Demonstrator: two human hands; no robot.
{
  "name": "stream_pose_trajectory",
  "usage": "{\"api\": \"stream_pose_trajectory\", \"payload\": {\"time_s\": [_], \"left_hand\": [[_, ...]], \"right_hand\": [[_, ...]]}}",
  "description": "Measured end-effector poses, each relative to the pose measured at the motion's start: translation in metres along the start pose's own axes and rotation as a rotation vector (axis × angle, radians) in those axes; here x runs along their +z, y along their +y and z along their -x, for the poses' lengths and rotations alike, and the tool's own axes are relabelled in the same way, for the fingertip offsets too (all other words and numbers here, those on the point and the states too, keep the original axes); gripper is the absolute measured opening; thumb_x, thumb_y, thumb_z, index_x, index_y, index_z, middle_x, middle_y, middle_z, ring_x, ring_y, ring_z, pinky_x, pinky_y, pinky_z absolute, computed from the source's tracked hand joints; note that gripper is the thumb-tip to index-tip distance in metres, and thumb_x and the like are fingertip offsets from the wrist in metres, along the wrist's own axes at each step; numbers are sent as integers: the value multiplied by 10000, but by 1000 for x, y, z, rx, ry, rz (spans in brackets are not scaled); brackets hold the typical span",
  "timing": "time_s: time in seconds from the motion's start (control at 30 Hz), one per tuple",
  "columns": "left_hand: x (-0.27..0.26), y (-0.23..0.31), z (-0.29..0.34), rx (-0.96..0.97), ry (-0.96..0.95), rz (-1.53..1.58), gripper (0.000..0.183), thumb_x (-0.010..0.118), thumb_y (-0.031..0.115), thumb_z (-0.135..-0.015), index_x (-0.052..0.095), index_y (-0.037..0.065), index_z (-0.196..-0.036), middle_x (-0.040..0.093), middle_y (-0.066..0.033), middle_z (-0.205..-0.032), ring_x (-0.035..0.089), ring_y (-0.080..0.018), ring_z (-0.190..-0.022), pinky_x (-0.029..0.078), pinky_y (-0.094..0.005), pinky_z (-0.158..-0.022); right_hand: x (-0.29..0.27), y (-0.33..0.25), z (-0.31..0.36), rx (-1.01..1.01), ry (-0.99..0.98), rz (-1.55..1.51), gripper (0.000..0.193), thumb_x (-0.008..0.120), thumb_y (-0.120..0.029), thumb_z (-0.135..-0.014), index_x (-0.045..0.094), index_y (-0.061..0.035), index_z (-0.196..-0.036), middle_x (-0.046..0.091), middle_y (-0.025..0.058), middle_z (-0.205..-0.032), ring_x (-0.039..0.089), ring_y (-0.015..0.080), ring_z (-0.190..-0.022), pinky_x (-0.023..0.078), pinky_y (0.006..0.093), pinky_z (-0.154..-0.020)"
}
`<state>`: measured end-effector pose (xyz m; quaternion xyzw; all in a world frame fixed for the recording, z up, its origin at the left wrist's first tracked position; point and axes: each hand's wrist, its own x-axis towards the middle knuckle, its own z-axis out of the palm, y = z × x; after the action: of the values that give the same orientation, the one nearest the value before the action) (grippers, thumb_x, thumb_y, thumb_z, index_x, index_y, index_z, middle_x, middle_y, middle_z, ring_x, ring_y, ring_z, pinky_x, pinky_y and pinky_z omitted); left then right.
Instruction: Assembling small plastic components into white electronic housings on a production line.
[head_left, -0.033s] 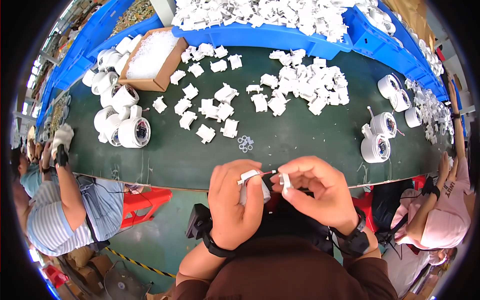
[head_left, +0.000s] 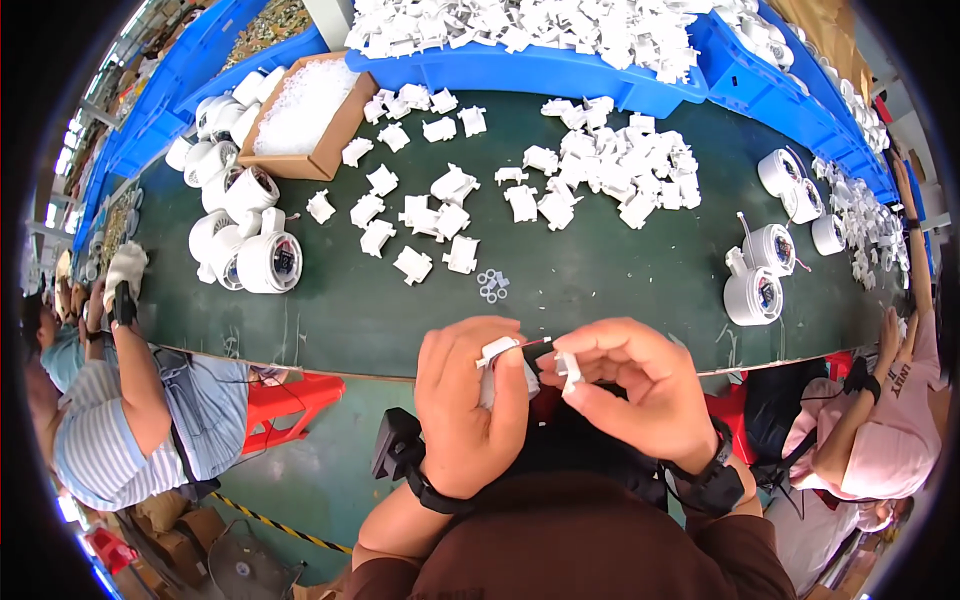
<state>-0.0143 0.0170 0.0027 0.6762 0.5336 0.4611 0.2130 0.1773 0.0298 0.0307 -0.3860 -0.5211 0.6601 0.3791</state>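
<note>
Just past the table's near edge, my left hand (head_left: 472,405) is closed round a white round plastic housing (head_left: 494,388), mostly hidden by the fingers. A thin red wire with a small white connector (head_left: 547,341) sticks out from it to the right. My right hand (head_left: 640,390) pinches a small white plastic bracket (head_left: 568,372) between thumb and fingers, close to the wire's end but apart from the housing. Ahead of both hands, several small clear rings (head_left: 491,285) lie on the green table.
Loose white brackets (head_left: 625,170) are heaped mid-table, below a full blue bin (head_left: 520,78). A cardboard box (head_left: 325,150) of translucent pieces stands at left. White housings (head_left: 268,263) cluster beside it; more housings (head_left: 752,297) stand right. Co-workers sit on both sides.
The bracket in my right hand has tilted and dropped slightly. The wire's tip has shifted a little; my left hand has hardly moved.
</note>
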Motion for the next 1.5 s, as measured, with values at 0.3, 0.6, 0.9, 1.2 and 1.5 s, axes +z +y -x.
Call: {"api": "stream_pose_trajectory", "payload": {"time_s": [0.3,0.6,0.9,1.2,1.5], "left_hand": [[4,0,1,57,9,-48,317,534,72,-920,647,-4,-1207,673,-168,-1114,588,-332,-912,463,-406,-819],[11,-6,5,115,45,-52,420,442,294,-972,651,-14,-1166,677,-157,-1094,586,-326,-899,451,-419,-805],[1,-7,4,159,34,2,294,572,209,-943,627,-9,-1132,679,-147,-1097,606,-327,-911,452,-416,-806],[-29,-19,-6,81,44,-212,222,557,121,-962,616,-23,-1120,656,-169,-1069,580,-347,-896,453,-426,-815],[-19,-20,1,24,199,-83,231,687,54,-879,623,-1,-1094,652,-167,-1098,613,-324,-984,492,-399,-875]], "right_hand": [[23,14,-6,-153,103,133,419,680,118,-904,618,12,-1304,683,106,-1211,665,163,-1114,568,314,-927],[41,27,-9,-374,305,302,367,772,70,-829,688,6,-1180,702,91,-1034,666,176,-906,523,301,-810],[37,29,-13,-500,278,326,372,740,94,-823,706,-12,-1178,686,74,-944,625,225,-814,495,323,-765],[17,23,-53,-306,295,652,91,685,31,-926,699,-4,-1008,689,72,-926,648,150,-774,518,278,-703],[26,34,-67,-509,287,994,107,679,37,-873,640,-21,-955,615,134,-932,610,323,-795,507,378,-693]]}}
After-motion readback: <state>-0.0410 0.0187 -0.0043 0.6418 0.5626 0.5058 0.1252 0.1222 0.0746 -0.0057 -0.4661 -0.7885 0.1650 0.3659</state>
